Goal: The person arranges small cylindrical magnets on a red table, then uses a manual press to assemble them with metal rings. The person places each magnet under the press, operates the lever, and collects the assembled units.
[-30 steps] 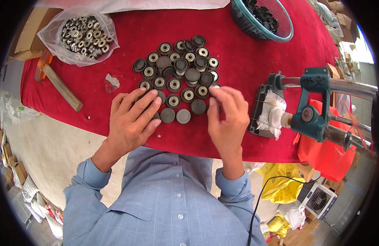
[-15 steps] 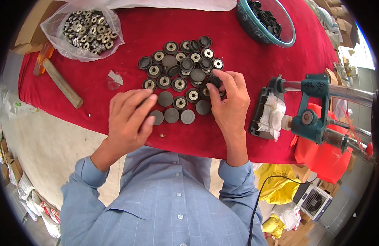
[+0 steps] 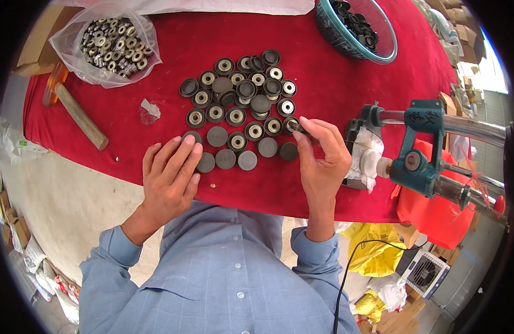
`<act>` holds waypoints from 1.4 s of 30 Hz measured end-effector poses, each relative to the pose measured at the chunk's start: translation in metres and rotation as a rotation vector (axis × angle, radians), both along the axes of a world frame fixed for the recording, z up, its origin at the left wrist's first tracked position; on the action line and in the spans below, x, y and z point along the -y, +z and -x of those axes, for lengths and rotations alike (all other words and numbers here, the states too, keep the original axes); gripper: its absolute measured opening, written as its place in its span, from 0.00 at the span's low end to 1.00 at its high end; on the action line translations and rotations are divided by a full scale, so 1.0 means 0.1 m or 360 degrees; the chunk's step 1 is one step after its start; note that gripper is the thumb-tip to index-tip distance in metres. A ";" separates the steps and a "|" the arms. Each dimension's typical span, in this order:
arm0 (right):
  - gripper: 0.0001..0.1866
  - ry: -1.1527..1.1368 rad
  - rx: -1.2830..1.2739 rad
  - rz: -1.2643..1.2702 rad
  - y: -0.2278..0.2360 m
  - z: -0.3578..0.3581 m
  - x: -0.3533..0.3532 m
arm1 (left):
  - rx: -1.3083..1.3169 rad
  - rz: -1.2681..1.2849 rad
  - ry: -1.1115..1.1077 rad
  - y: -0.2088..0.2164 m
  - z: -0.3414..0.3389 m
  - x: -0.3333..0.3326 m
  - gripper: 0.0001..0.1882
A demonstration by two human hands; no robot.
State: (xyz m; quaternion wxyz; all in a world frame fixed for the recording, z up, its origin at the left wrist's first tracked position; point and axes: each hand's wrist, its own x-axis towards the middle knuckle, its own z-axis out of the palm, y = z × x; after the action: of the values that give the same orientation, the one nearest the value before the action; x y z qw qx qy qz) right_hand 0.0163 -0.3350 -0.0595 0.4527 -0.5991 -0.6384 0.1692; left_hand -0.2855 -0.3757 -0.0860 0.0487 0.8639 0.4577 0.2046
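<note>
Black round caps cluster on the red cloth, several lying open side up with a metal bearing seated inside, others showing a plain flat face, like the dark disc. My left hand lies with stretched fingers at the near left of the cluster, fingertips on a black disc that they partly cover. At the right side of the cluster, thumb and forefinger of my right hand pinch a tilted black cap; whether a bearing sits inside it I cannot tell. A flat disc lies just beneath.
A clear bag of bearings stands far left, near a wooden-handled hammer. A teal basket of black caps is far right. A green hand press occupies the right side, with white wrapping on its base.
My right hand has moved right and nearer, tilting the cap in its fingers. A flat disc now shows beneath it. My left hand has flattened, its fingertips now on a disc.
</note>
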 end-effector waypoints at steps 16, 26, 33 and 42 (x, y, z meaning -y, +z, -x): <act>0.14 0.0072 0.0594 -0.0181 -0.24 -0.11 -0.05 | 0.0068 -0.0108 0.0055 -0.06 0.01 -0.01 0.30; 0.20 0.0276 0.0779 -0.0121 -0.20 -0.22 0.08 | 0.0133 -0.0087 0.0045 -0.06 0.01 -0.02 0.31; 0.22 0.0146 0.0978 -0.0217 -0.26 -0.11 0.17 | 0.0142 -0.0067 0.0079 -0.02 -0.02 -0.02 0.31; 0.17 0.0070 0.1060 -0.0071 -0.07 -0.09 0.08 | 0.0495 -0.0035 0.0155 0.15 -0.05 -0.24 0.24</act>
State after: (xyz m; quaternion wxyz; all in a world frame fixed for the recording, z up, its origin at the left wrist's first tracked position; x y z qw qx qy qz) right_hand 0.0251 -0.3433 -0.0662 0.2283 -0.5976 -0.7675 -0.0401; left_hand -0.2808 -0.3518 -0.0709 0.0997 0.7990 0.4838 0.3430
